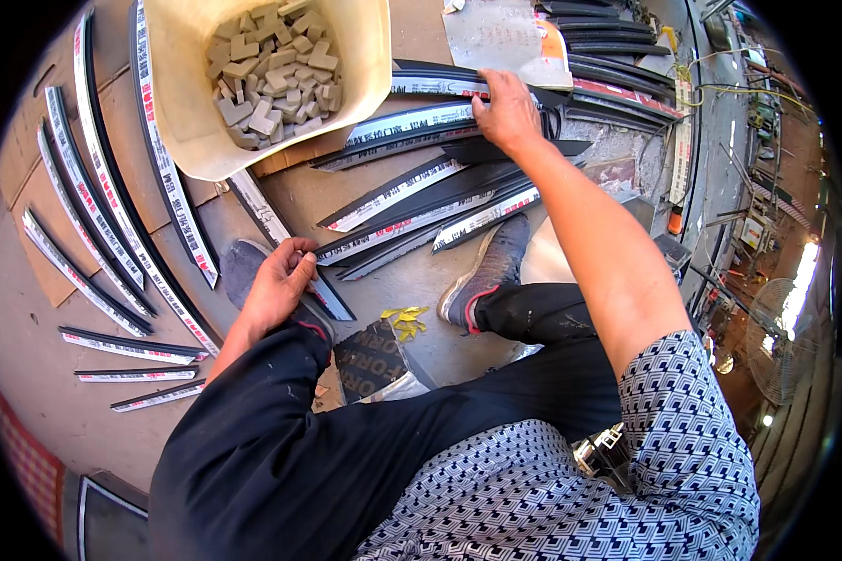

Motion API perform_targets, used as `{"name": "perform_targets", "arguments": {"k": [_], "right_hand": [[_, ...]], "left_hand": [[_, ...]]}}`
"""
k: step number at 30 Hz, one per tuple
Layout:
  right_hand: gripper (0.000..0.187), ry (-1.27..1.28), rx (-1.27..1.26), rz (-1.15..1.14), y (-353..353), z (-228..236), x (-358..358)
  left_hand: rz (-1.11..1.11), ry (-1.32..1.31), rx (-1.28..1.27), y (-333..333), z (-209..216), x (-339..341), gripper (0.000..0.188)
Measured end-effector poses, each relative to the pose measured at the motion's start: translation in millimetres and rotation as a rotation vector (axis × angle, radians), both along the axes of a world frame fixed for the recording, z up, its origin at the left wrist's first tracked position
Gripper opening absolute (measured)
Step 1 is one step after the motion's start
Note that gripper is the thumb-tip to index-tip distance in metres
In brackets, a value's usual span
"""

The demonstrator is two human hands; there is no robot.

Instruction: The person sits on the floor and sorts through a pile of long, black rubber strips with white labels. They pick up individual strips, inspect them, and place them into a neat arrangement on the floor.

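Dark strips with white film (pixel 486 215) lay fanned across the floor (pixel 84 421) near the shoes (pixel 496 262). On camera I saw my right hand (pixel 512 112) bent over an upper strip (pixel 435 86), and my left hand (pixel 281 282), fingertips together, at the end of a lower strip (pixel 384 236); whether either grip was closed on one, I could not tell. Beyond stood a cream bucket (pixel 173 103) of grey L-shaped pieces (pixel 281 70).

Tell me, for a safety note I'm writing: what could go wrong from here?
Angled ends on the black strips might nick the left hand beside them. Several overlap, so moving one under the right hand could make others slide. Yellow scraps lie between the shoes and could perhaps slip underfoot.
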State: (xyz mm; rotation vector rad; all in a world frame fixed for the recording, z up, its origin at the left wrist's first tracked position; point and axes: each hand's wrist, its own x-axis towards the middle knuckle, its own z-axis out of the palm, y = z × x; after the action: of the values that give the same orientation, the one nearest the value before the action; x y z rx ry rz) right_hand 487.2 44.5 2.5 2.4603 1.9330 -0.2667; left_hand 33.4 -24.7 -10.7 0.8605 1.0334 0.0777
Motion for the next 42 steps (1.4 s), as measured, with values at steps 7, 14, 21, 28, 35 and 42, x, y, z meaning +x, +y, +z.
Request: {"name": "perform_targets", "arguments": {"k": [7,14,21,28,35,42], "right_hand": [[0.049,-0.114,-0.231,0.168,24,8,13],[0.037,-0.168,-0.303,0.253,34,7,27],[0.031,-0.155,-0.316,0.325,37,4,37],[0.036,-0.217,-0.199,0.25,37,7,65],[0.041,-0.243,-0.235,0.193,26,24,94],[0.046,-0.168,-0.268,0.171,8,26,90]], "left_hand": [[0.021,0.04,0.008,6,19,-2,0.039],[0.046,0.127,0.046,5,26,-20,0.032],[0.135,0.196,0.057,0,41,-43,0.029],[0.17,0.22,0.074,-11,34,-54,0.032],[0.163,0.302,0.092,-10,14,-56,0.028],[0.212,0.308,0.099,-10,10,-53,0.024]]}}
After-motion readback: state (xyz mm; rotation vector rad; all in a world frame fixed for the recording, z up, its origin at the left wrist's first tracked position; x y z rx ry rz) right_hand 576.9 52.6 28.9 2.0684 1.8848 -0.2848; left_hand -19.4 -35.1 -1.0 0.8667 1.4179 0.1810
